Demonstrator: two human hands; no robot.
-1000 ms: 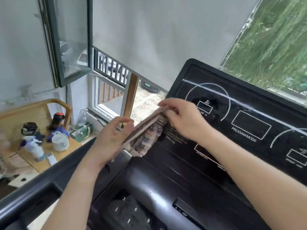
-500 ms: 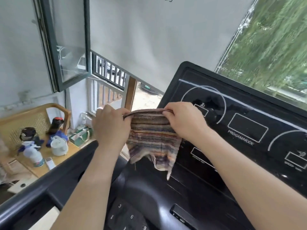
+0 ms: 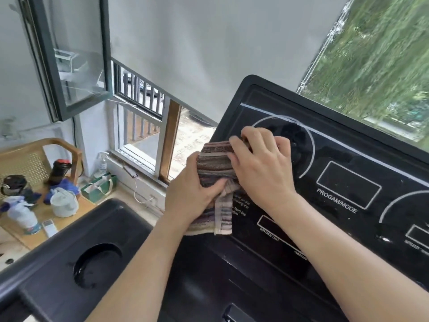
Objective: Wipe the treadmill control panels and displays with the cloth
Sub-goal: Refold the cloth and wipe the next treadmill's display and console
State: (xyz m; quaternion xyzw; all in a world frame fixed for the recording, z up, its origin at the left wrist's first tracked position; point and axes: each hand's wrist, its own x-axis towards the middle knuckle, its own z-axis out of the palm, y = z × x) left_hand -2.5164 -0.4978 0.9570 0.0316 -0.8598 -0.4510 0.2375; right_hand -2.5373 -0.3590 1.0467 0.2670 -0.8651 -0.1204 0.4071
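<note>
A striped brown and grey cloth [image 3: 216, 163] is bunched between both hands at the left edge of the black treadmill control panel [image 3: 348, 159]. My left hand [image 3: 192, 194] grips the cloth from the left, thumb across its folded middle. My right hand [image 3: 260, 166] holds the cloth's upper right part, fingers curled over it, and lies over the panel's left round display marking. A loose end of the cloth hangs down over the small printed text. The rectangular PROGRAM/MODE window [image 3: 348, 184] sits uncovered to the right.
The black console tray with a round cup holder [image 3: 97, 263] lies at the lower left. Beyond it a wicker chair [image 3: 34, 163] carries bottles, a white cup and a spray bottle. An open window sash [image 3: 72, 66] hangs at the upper left.
The cloth was stretched flat between both hands; now it is folded and bunched, and my hands have come together against the panel's left side. The view has shifted right and down.
</note>
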